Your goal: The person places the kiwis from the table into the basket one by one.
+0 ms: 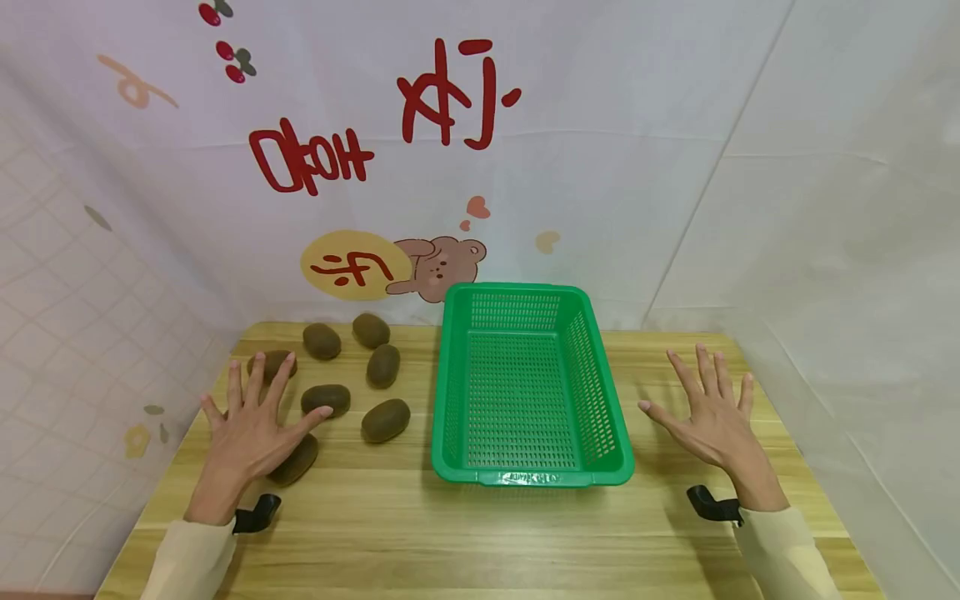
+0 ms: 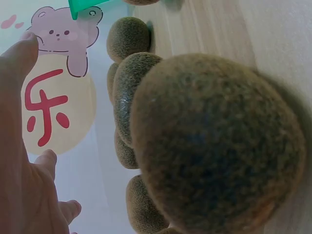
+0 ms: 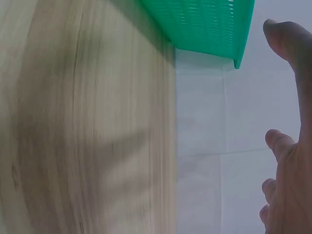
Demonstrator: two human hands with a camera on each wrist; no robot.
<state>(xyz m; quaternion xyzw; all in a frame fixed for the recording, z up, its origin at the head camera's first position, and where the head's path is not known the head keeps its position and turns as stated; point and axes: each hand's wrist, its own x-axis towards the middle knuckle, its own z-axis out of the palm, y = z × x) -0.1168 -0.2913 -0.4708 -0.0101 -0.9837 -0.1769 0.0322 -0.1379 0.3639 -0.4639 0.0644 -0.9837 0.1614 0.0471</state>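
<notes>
Several brown kiwis, among them one kiwi (image 1: 386, 421) toward the middle, lie loose on the left half of the wooden table. My left hand (image 1: 255, 437) hovers over the leftmost of them with its fingers spread, holding nothing. In the left wrist view a near kiwi (image 2: 219, 146) looms large, partly covering the others, with the left hand (image 2: 24, 170) apart from it. To the right of the green plastic basket (image 1: 517, 477), my right hand (image 1: 716, 421) is held above the table, fingers spread and nothing in its grasp. The basket has nothing in it.
The wooden table (image 1: 480, 550) meets a white printed cloth (image 1: 600, 167) at its back edge, and white cloth also hangs at both sides. Black wrist mounts (image 1: 257, 514) show at both sleeves.
</notes>
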